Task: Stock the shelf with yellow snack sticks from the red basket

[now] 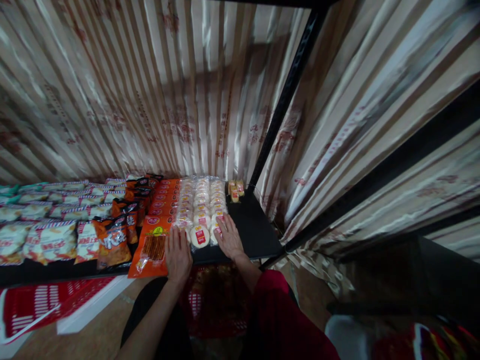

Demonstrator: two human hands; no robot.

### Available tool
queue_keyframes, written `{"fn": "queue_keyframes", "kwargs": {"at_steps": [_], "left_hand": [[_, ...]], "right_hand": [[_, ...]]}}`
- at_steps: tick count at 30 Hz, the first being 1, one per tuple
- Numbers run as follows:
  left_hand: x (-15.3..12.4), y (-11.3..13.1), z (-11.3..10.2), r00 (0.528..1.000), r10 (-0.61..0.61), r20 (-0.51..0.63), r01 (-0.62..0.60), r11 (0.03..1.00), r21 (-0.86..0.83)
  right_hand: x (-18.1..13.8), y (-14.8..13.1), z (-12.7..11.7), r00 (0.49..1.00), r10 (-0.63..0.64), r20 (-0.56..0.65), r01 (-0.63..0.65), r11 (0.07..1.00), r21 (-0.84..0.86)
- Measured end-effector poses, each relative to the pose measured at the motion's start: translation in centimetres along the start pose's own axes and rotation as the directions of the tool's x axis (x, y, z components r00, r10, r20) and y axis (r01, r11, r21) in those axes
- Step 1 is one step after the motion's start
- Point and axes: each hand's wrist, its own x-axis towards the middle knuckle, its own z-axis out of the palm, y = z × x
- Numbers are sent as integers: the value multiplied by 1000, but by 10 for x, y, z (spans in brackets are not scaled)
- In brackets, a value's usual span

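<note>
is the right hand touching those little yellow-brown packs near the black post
Apart: the head view shows a strip of black shelf between the right hand and the small yellow-brown packs.

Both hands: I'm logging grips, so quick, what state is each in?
Left hand: open, at the left row of white packs.
Right hand: open, at the right row of white packs.
</note>
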Motion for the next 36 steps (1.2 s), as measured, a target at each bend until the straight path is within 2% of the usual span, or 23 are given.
{"fn": "queue_keyframes", "kwargs": {"at_steps": [3, 5, 11, 17, 24, 36], "left_hand": [[-8, 10, -3, 988, 146, 45, -145, 989, -24], [-13, 17, -3, 979, 184, 88, -183, 983, -18], [-14, 23, 10, 967, 206, 151, -205, 979, -21], [-7, 19, 20, 961, 239, 136, -240, 971, -15], [-6, 17, 28, 972, 211, 104, -206, 977, -58], [-8, 11, 26, 972, 215, 93, -202, 970, -137]], "right_hand": [[0, 0, 1, 1000, 2, -1, -2, 1000, -2], [0, 0, 0, 1000, 3, 6, -3, 1000, -2], [0, -2, -3, 1000, 19, 19, -19, 1000, 2], [0, 0, 0, 1000, 5, -5, -5, 1000, -1], [-1, -1, -3, 1000, -2, -12, 2, 1000, 6], [-2, 0, -2, 1000, 9, -20, -9, 1000, 0]]}}
